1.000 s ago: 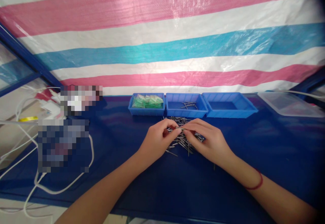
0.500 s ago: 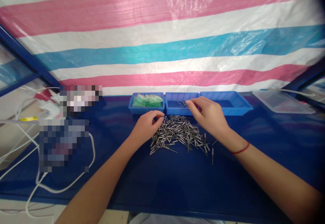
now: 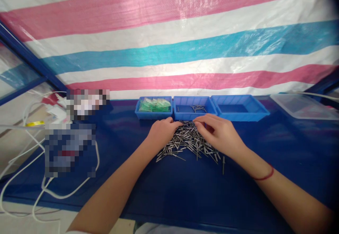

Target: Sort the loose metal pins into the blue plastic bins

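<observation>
A heap of metal blind rivets (image 3: 189,138) lies on the blue table, with one loose rivet (image 3: 223,165) at its near right. My left hand (image 3: 162,132) is at the heap's far left edge, fingers curled in and thumb pointing right; whatever it pinches is hidden. At the far right edge of the heap, my right hand (image 3: 218,132) has its thumb and fingertips drawn together; I cannot make out what is between them. Just behind the hands is the middle blue bin (image 3: 194,115), holding several rivets (image 3: 198,108).
A left blue bin (image 3: 153,115) holds green-and-white packets (image 3: 155,105). To the right are another blue bin (image 3: 241,115) and a clear plastic lid (image 3: 302,106). White cables (image 3: 63,196) and blurred-out items are at the left. A striped sheet (image 3: 169,55) hangs behind.
My right hand has moved from over the middle bin down to the heap, and more rivets show in that bin. My left hand has shifted right along the heap.
</observation>
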Tool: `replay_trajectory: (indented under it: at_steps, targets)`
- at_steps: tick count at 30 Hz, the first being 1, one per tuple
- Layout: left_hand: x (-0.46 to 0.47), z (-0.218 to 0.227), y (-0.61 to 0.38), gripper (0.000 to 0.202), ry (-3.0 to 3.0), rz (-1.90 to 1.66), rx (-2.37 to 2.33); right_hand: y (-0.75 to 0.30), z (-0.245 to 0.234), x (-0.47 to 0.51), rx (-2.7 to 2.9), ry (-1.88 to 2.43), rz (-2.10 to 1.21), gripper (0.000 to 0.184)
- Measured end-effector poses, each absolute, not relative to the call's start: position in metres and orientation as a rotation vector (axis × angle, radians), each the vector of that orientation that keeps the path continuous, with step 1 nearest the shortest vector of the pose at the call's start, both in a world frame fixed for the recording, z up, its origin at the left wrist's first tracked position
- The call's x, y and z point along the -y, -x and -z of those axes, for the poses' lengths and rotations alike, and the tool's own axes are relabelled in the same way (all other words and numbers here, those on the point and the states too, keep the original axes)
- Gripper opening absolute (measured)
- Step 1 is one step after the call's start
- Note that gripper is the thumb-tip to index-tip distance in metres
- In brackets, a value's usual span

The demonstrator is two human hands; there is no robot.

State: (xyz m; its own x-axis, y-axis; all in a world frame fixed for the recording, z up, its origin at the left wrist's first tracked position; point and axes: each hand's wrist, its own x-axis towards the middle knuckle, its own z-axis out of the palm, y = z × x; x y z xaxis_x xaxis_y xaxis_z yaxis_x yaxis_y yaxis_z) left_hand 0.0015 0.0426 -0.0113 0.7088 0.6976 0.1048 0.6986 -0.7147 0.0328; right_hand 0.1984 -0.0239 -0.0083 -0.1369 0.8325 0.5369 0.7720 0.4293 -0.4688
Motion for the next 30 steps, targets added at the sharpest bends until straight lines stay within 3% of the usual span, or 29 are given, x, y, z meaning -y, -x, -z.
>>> replay_trajectory:
  at_steps: [11, 19, 25, 30]
  targets:
    - [-0.044, 0.002, 0.006, 0.019, 2.884, 0.223, 1.064, -0.195, 0.015, 0.024, 2.031, 1.397, -0.212, 0.02]
    - [-0.026, -0.008, 0.003, 0.024, 3.208, 0.784, 0.899, -0.184, 0.017, 0.027, 2.001, 1.297, -0.314, 0.021]
    - [-0.017, -0.006, 0.001, 0.018, 3.246, 1.284, 1.319, -0.182, 0.018, 0.03, 1.838, 1.294, -0.527, 0.019]
    - [-0.014, -0.007, 0.002, 0.019, 3.254, 1.394, 1.518, -0.179, 0.017, 0.031, 1.71, 1.318, -0.68, 0.021]
